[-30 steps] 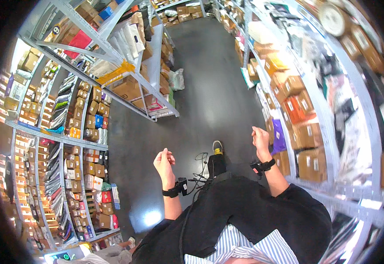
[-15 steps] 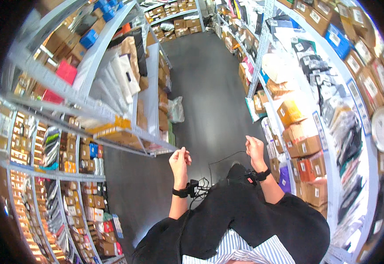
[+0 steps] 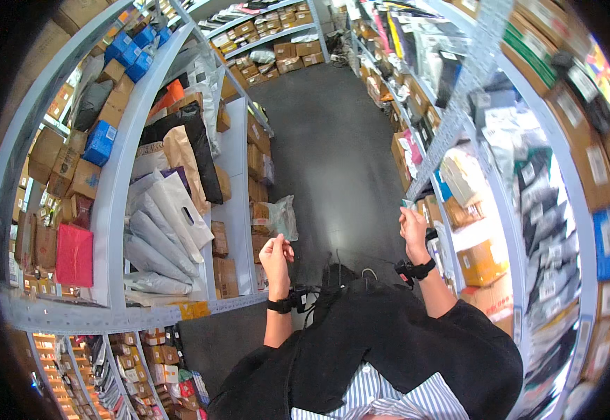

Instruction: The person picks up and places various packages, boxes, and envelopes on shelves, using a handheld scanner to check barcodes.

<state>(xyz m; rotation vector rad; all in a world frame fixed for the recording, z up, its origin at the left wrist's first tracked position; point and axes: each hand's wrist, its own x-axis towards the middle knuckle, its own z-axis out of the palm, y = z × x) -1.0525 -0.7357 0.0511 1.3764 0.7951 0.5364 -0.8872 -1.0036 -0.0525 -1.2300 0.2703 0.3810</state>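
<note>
My left hand (image 3: pixel 275 257) is raised at waist height in front of me, its fingers curled and pressed toward the thumb with nothing visible in them. To its far side, a clear plastic bag (image 3: pixel 282 217) hangs out from a low shelf. My right hand (image 3: pixel 413 231) is also raised and loosely closed, holding nothing that I can see. It is nearest to the right-hand shelving, apart from the parcels there. A black wrist strap (image 3: pixel 281 305) with a small device sits on my left wrist, and a similar strap (image 3: pixel 417 271) on my right.
Grey floor (image 3: pixel 319 140) runs ahead between two shelf rows. The left rack (image 3: pixel 231 168) holds cartons, grey mailing bags (image 3: pixel 152 241) and a pink parcel (image 3: pixel 74 255). On the right, a slanting metal upright (image 3: pixel 452 129) stands before bagged goods (image 3: pixel 539 231) and cartons. Another rack (image 3: pixel 266 42) closes the far end.
I have moved forward along the aisle; the shelves on both sides now sit nearer and lower in view. Both hands stay raised and closed.
</note>
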